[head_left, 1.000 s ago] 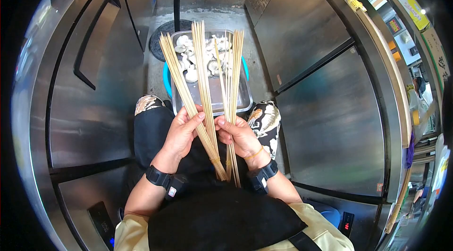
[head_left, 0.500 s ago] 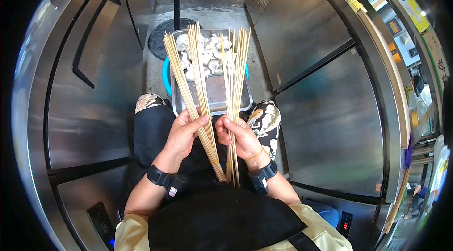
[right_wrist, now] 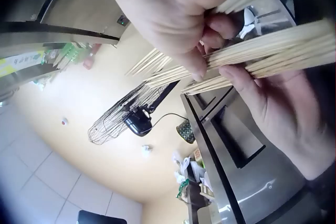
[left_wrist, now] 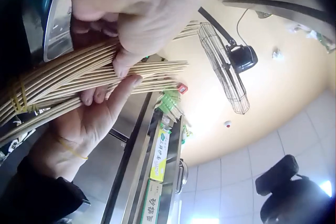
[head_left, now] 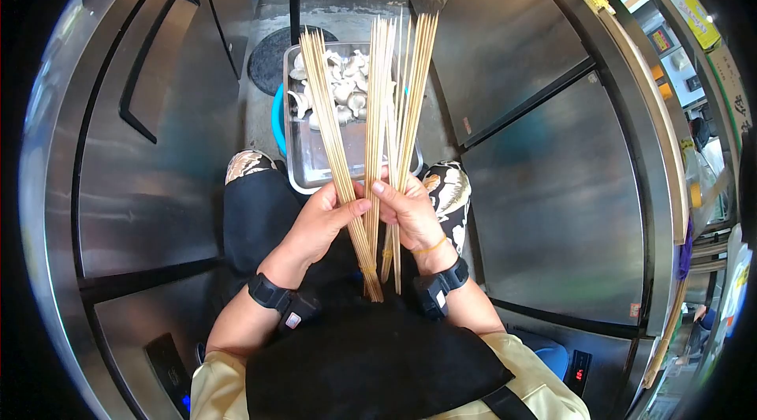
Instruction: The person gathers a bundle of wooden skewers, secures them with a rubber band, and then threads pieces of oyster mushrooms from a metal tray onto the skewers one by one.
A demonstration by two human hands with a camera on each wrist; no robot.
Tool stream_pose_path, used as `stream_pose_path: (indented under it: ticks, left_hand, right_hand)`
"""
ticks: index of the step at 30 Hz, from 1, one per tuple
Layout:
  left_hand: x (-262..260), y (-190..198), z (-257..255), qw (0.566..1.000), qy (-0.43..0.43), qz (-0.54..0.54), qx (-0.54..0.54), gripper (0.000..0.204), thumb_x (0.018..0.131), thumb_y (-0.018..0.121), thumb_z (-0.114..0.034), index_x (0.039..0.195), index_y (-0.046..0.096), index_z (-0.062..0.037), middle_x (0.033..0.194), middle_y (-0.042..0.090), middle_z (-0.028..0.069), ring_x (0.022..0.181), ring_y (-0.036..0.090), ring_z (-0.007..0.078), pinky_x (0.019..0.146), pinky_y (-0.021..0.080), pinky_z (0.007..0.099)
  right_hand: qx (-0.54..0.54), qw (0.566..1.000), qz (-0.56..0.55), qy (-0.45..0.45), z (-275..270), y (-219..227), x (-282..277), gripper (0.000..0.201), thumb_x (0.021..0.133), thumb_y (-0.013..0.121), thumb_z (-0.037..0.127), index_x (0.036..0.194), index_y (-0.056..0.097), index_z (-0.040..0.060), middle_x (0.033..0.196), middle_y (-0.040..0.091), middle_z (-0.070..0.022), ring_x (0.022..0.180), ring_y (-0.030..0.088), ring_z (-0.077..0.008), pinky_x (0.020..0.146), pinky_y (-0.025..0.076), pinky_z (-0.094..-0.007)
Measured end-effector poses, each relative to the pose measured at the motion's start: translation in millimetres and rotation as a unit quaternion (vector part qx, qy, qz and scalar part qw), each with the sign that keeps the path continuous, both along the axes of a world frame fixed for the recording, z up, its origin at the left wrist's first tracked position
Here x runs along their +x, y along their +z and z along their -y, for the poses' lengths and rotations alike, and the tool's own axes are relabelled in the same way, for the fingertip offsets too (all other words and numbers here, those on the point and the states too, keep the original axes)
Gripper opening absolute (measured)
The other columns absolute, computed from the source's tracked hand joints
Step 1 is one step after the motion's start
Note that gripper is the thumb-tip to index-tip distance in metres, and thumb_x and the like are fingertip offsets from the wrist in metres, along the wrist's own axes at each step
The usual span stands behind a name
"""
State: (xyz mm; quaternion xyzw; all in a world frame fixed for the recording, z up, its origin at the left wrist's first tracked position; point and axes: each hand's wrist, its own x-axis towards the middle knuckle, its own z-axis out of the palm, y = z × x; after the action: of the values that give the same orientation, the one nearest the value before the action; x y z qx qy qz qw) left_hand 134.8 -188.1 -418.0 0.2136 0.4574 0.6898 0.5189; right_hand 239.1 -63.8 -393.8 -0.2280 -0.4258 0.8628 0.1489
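Long bamboo skewers (head_left: 330, 116) fan upward from both hands in separate bunches, points away from the body. My left hand (head_left: 319, 223) grips the left bunch, thumb across its front. A middle bunch (head_left: 378, 89) stands between the hands, with the fingertips of both hands close around it in the left wrist view. The right bunch (head_left: 414, 97) and a few looser skewers are held in my right hand (head_left: 416, 219), its thumb against the middle bunch. Yellow rubber bands (left_wrist: 20, 95) circle the skewers near their lower ends. Some fingers are hidden behind the skewers.
Beyond the hands, a clear tray (head_left: 295, 164) of white mushrooms (head_left: 347, 93) rests over a turquoise basin (head_left: 277, 120) between the knees. Steel cabinets (head_left: 158, 152) stand close on the left and refrigerator doors (head_left: 552, 183) on the right. A wall fan (left_wrist: 241, 58) hangs above.
Both hands have shifted slightly right with the skewers. The middle bunch has swung away from the left bunch toward the right one, and the hands have drawn closer together.
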Motion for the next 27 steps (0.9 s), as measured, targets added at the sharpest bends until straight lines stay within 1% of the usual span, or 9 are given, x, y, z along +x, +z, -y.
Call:
stream_pose_path:
  ticks: [7, 11, 17, 19, 21, 23, 25, 26, 27]
  left_hand:
    - [5.7, 16.5, -7.9, 0.996, -0.063, -0.064, 0.0, 0.042, 0.091, 0.056, -0.013, 0.129, 0.041, -0.0022, 0.1, 0.056, 0.0035, 0.084, 0.055, 0.0108, 0.077, 0.046, 0.0238]
    - [7.6, 11.7, -13.5, 0.987, -0.073, -0.14, -0.001, 0.046, 0.092, 0.053, -0.008, 0.134, 0.036, -0.0021, 0.102, 0.056, 0.0051, 0.079, 0.053, 0.0104, 0.074, 0.047, 0.024]
    - [12.9, 7.3, -18.7, 0.981, -0.08, -0.17, -0.041, 0.052, 0.091, 0.052, -0.004, 0.138, 0.029, -0.0037, 0.102, 0.053, 0.0036, 0.078, 0.051, 0.0092, 0.073, 0.046, 0.0247]
    - [12.1, 12.2, -20.1, 0.967, -0.11, -0.223, -0.059, 0.057, 0.09, 0.053, -0.006, 0.14, 0.025, -0.0024, 0.122, 0.05, 0.0114, 0.097, 0.054, 0.0146, 0.082, 0.046, 0.0275]
    - [15.9, 12.8, -20.2, 0.948, -0.092, -0.305, -0.01, 0.057, 0.091, 0.052, -0.008, 0.14, 0.023, -0.0004, 0.125, 0.049, 0.0142, 0.109, 0.051, 0.0195, 0.09, 0.043, 0.0316]
    - [16.7, 18.5, -20.3, 0.94, -0.081, -0.331, -0.012, 0.05, 0.095, 0.048, -0.016, 0.136, 0.026, 0.0021, 0.122, 0.051, 0.0158, 0.11, 0.052, 0.0216, 0.095, 0.039, 0.0328]
    - [14.2, 24.3, -17.0, 0.948, -0.101, -0.297, -0.06, 0.041, 0.096, 0.047, -0.019, 0.129, 0.036, 0.0017, 0.115, 0.055, 0.0147, 0.102, 0.057, 0.0208, 0.09, 0.044, 0.0333]
    - [15.8, 19.1, -15.0, 0.97, -0.113, -0.204, -0.059, 0.037, 0.096, 0.047, -0.019, 0.126, 0.039, 0.0011, 0.111, 0.056, 0.0136, 0.098, 0.058, 0.0201, 0.087, 0.046, 0.033]
    - [18.5, 12.5, -13.2, 0.984, -0.125, -0.11, -0.057, 0.033, 0.096, 0.047, -0.019, 0.122, 0.043, 0.0006, 0.108, 0.057, 0.0124, 0.094, 0.06, 0.0195, 0.084, 0.048, 0.0327]
  right_hand:
    - [0.018, 0.999, 0.027, 0.004, -0.8, 1.5, 1.2, 0.013, 0.084, 0.067, 0.014, 0.09, 0.057, 0.0076, 0.071, 0.06, 0.0004, 0.052, 0.052, -0.0056, 0.042, 0.038, -0.0178]
    - [0.019, 0.999, 0.025, -0.01, -3.1, -6.5, -0.2, 0.012, 0.084, 0.067, 0.013, 0.089, 0.057, 0.0081, 0.07, 0.059, 0.0007, 0.051, 0.051, -0.0043, 0.041, 0.037, -0.0168]
    - [0.061, 0.997, 0.025, -0.026, -12.0, -7.1, 4.2, 0.026, 0.082, 0.069, 0.011, 0.103, 0.054, 0.008, 0.082, 0.057, 0.0024, 0.061, 0.053, -0.0033, 0.046, 0.038, -0.015]
    - [0.092, 0.994, 0.005, -0.051, -10.1, -2.7, 1.8, 0.027, 0.081, 0.07, 0.009, 0.103, 0.054, 0.0067, 0.083, 0.057, 0.0014, 0.072, 0.057, -0.0066, 0.057, 0.046, -0.018]
    - [0.095, 0.993, -0.029, -0.068, -10.9, 4.5, -3.9, 0.024, 0.081, 0.07, 0.009, 0.099, 0.056, 0.0053, 0.082, 0.057, 0.0012, 0.072, 0.057, -0.0068, 0.059, 0.046, -0.0184]
    - [0.086, 0.995, -0.006, -0.053, -14.4, 10.9, -1.8, 0.018, 0.082, 0.069, 0.012, 0.095, 0.058, 0.0057, 0.076, 0.058, 0.0027, 0.06, 0.05, -0.0031, 0.049, 0.038, -0.0167]
    - [0.078, 0.997, 0.022, -0.019, -18.6, 19.8, 4.3, 0.016, 0.083, 0.068, 0.014, 0.094, 0.059, 0.0066, 0.072, 0.058, 0.0037, 0.053, 0.045, -0.0014, 0.044, 0.032, -0.0162]
    - [0.09, 0.996, 0.009, -0.024, -19.4, 14.8, 4.1, 0.015, 0.084, 0.067, 0.015, 0.094, 0.059, 0.0075, 0.07, 0.058, 0.004, 0.047, 0.037, -0.0002, 0.041, 0.025, -0.0164]
    - [0.081, 0.996, 0.01, -0.024, -20.6, 11.6, 5.7, 0.015, 0.084, 0.067, 0.015, 0.094, 0.059, 0.0074, 0.07, 0.057, 0.0038, 0.047, 0.037, -0.0004, 0.041, 0.025, -0.0164]
